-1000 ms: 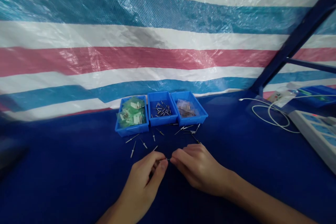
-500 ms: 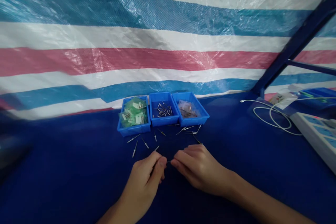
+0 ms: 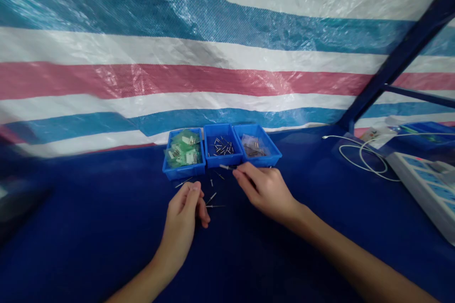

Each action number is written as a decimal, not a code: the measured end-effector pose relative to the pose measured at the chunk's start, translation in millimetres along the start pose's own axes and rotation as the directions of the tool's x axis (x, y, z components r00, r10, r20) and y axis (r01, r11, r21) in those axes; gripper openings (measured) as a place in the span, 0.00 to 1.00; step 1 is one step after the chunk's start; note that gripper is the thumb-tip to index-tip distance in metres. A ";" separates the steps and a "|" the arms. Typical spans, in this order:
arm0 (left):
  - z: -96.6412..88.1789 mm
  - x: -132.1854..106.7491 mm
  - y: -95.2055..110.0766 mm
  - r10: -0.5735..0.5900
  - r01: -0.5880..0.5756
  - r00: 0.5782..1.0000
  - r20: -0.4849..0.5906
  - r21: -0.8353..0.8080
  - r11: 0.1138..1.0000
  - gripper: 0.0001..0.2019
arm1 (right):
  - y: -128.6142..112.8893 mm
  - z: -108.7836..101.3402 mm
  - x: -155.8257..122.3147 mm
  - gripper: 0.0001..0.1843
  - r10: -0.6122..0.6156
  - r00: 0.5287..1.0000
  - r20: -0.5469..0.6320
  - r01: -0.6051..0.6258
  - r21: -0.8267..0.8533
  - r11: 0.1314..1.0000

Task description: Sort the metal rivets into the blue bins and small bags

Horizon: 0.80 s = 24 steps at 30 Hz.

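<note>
My right hand (image 3: 268,189) is closed in a pinch on a blind rivet (image 3: 224,167), whose pale end points left, just in front of the middle blue bin (image 3: 223,162). My left hand (image 3: 185,206) is closed, thumb against forefinger, lower over the table; what it pinches, if anything, is hidden. A second rivet (image 3: 216,206) lies level right beside its lower fingers, and I cannot tell if they touch it. Several loose rivets (image 3: 212,197) lie between the hands and the bins. Dark and silvery rivets (image 3: 223,146) fill part of the middle bin.
The left blue bin (image 3: 184,171) holds green-tinted bags of pale parts. In the right blue bin (image 3: 272,149) lies a clear bag of small parts. A white cable (image 3: 362,163) and a power strip (image 3: 423,189) are at the right. Striped sheeting (image 3: 227,80) hangs behind.
My hands have moved apart from a thin piece held between them. The right moved up toward the bins with a rivet; the left moved left and up. A level rivet now shows beside the left hand.
</note>
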<state>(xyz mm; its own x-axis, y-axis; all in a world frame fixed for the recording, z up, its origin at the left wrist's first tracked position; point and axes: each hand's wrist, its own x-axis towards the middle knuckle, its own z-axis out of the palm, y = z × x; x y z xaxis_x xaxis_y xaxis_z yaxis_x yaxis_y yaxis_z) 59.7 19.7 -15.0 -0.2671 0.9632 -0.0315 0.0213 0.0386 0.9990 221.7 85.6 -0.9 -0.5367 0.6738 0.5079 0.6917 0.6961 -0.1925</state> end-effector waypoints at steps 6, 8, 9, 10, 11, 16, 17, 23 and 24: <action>-1.4 -1.9 3.0 0.050 -0.050 0.999 -0.014 0.001 0.999 0.15 | 10.0 2.6 37.6 0.10 0.171 0.983 0.059 -0.159 -0.169 0.973; -4.0 -1.0 3.1 0.061 -0.061 0.997 -0.036 0.005 0.998 0.14 | 3.7 5.2 31.9 0.09 0.126 0.987 0.101 -0.109 -0.154 0.982; -5.5 -0.1 3.2 0.065 -0.065 0.997 -0.046 0.008 0.998 0.13 | -1.5 6.8 26.3 0.09 0.086 0.989 0.123 -0.069 -0.133 0.989; -7.1 1.0 3.2 0.069 -0.068 0.996 -0.056 0.011 0.998 0.13 | -7.6 8.5 19.8 0.09 0.032 0.988 0.148 -0.017 -0.103 0.995; -8.5 2.0 3.3 0.073 -0.072 0.995 -0.064 0.013 0.997 0.13 | -14.1 10.2 13.1 0.08 -0.032 0.984 0.173 0.044 -0.068 0.997; -11.0 4.4 3.3 0.103 -0.099 0.991 -0.082 0.050 0.994 0.12 | -36.7 17.8 -7.1 0.06 -0.279 0.909 0.308 0.274 0.063 0.960; -10.8 4.4 3.0 0.110 -0.105 0.991 -0.078 0.062 0.993 0.12 | -37.5 18.5 -7.7 0.06 -0.290 0.899 0.328 0.285 0.066 0.956; -10.7 1.7 0.7 0.163 -0.159 0.986 -0.021 0.140 0.977 0.13 | -34.5 15.8 -6.9 0.09 -0.316 0.845 0.430 0.324 0.057 0.944; -11.2 0.4 0.5 0.184 -0.180 0.983 -0.015 0.158 0.971 0.12 | -34.7 14.5 -7.5 0.10 -0.320 0.841 0.437 0.332 0.050 0.942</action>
<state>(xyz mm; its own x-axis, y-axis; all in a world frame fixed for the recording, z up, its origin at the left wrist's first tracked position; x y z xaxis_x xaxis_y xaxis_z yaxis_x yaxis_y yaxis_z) 48.8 17.2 -14.2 -0.2726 0.9498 0.1538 0.2210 -0.0938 0.9708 194.7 60.0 -10.2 -0.8836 0.4521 0.1220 0.4488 0.8920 -0.0548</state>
